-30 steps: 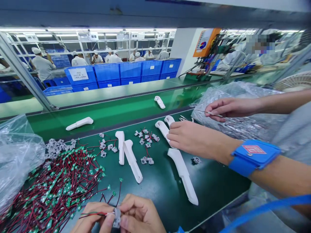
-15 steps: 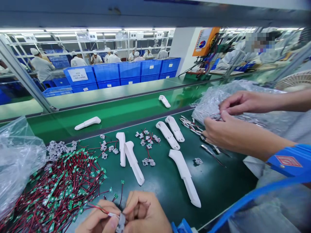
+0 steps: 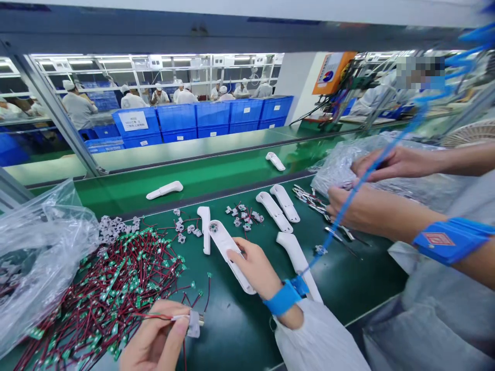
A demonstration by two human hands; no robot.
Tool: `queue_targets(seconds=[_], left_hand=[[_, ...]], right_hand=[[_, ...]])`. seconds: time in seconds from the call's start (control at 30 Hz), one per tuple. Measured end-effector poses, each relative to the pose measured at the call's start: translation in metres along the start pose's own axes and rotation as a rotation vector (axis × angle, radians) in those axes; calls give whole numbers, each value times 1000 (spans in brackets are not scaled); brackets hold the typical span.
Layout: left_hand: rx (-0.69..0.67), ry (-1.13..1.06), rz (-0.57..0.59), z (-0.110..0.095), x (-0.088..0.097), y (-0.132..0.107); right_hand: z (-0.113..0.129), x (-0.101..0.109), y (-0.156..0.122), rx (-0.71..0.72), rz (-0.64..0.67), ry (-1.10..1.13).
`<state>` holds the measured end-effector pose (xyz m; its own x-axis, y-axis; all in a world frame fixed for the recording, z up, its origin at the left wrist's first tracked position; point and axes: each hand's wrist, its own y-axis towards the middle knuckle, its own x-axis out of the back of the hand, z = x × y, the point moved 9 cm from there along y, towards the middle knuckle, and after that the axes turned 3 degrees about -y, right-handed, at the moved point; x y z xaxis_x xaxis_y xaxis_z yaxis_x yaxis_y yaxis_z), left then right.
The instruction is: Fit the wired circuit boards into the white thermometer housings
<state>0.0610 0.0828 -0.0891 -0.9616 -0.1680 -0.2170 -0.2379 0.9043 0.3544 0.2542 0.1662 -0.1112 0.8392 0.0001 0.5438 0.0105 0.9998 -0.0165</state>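
My left hand (image 3: 157,337), low in the view, pinches a small grey plastic holder (image 3: 194,324) between thumb and fingers. A metal end shows at the holder's right side, and red and dark wires run off to the left. My right hand (image 3: 253,263), with a blue wrist strap (image 3: 284,298), grips a long white plastic housing half (image 3: 228,246) by its lower part. Its hollow side faces up, and a round fitting shows inside its wide end. Just behind it stands another white housing piece (image 3: 205,232). Beside my right wrist lies a further white housing (image 3: 292,251), partly covered by my arm.
A heap of red-wired green circuit boards (image 3: 127,278) spreads at left, beside a clear plastic bag (image 3: 58,232). Grey holders (image 3: 243,215) lie mid-table. At right, a co-worker's hands (image 3: 359,206) handle small parts. A blue coiled cord (image 3: 359,180) crosses the view. Beyond runs a green belt (image 3: 224,178).
My right hand has left the grey holder, reached forward and taken hold of a white housing half, which now shows its hollow side. My left hand keeps the holder. The view has shifted slightly.
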Motion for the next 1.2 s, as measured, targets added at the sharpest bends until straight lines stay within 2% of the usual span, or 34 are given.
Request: queue_targets(seconds=[0.13,0.27,0.4,0.5,0.6,0.67,0.77,0.87,0.97,1.07,1.2], left_hand=[[-75,27,-100,-11,13,-2],[-136,77,-166,-30,8,-2],[-216,251,-245,-54,2,-2],[-197,420,-212,-62,-7,-1],[-214,692,-229,-70,-12,0],[-295,892,-197,-76,-20,1],[-514,1061,-97,-83,-37,1],[-700,1075,-20,-84,-46,-4],[-752,1086,4,-79,-47,-6],[-738,1091,-26,-77,-46,-6],[-739,1091,-162,-81,-44,-10]], right_hand=[[19,-9,-38,-19,93,106],[33,-26,-65,-26,171,190],[38,-31,-75,-15,132,160],[42,-31,-80,24,102,170],[47,-33,-84,47,89,172],[49,-34,-87,47,79,145],[48,-34,-93,52,51,105],[42,-37,-99,58,47,120],[32,-43,-101,25,85,104],[34,-44,-100,50,87,113],[48,-34,-98,135,7,124]])
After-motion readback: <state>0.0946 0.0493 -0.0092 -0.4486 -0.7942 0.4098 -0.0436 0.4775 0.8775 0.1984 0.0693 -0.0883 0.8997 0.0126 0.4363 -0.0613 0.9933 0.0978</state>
